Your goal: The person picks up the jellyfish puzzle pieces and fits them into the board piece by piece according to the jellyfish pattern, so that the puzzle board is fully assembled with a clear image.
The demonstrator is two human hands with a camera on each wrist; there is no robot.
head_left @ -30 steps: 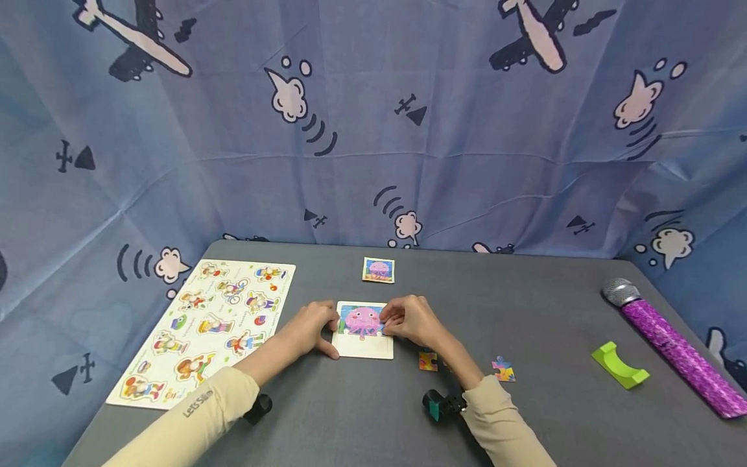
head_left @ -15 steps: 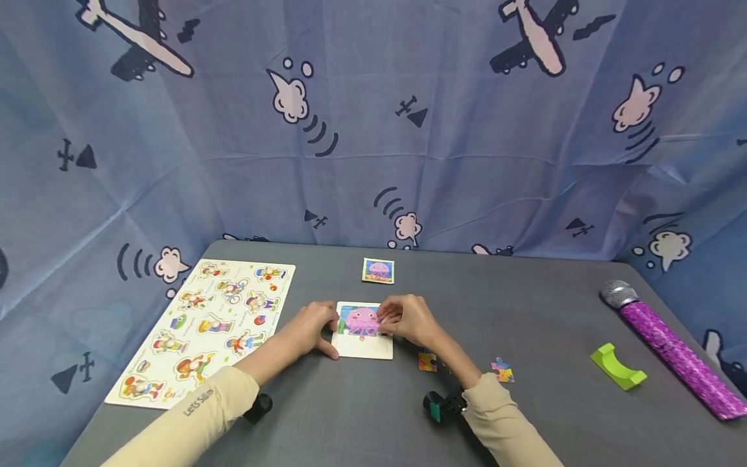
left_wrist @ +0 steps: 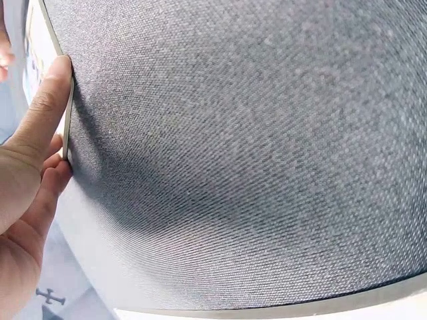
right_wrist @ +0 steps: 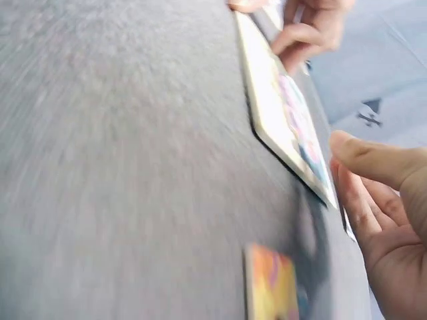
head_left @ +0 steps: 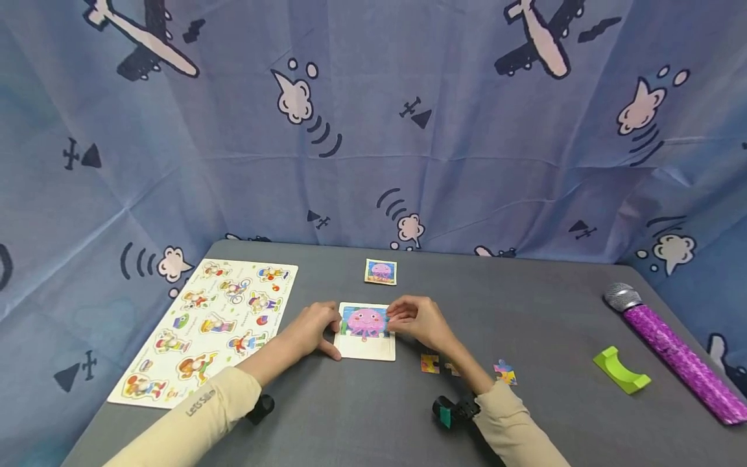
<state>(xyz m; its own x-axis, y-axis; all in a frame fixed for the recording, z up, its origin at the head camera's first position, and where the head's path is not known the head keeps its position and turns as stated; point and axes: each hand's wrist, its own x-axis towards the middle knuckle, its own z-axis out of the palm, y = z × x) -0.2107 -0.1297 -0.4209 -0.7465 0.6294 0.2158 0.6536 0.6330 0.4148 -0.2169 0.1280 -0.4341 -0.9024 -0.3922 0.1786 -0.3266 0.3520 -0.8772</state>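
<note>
In the head view a small square puzzle board (head_left: 367, 351) lies flat in the middle of the table. Pieces showing a pink octopus (head_left: 365, 322) fill its upper part, while the strip nearest me is bare cream. My left hand (head_left: 315, 326) holds the board's left edge, thumb near the front corner, fingers farther back. Over the right edge hovers my right hand (head_left: 423, 320). In the right wrist view its thumb (right_wrist: 373, 160) and fingers stand apart with nothing between them. A yellow-orange puzzle piece (head_left: 430, 363) lies below that hand.
Two more puzzle pieces lie right of it, one (head_left: 505, 373) partly behind the right forearm's line. A small octopus card (head_left: 380, 272) sits behind the board. A large picture board (head_left: 218, 323) is at left. A green arch block (head_left: 621, 370) and glittery purple microphone (head_left: 679, 355) lie at right.
My right hand has moved slightly left over the octopus, then back right to the board's edge, its fingers off the picture. The left hand keeps its place.
</note>
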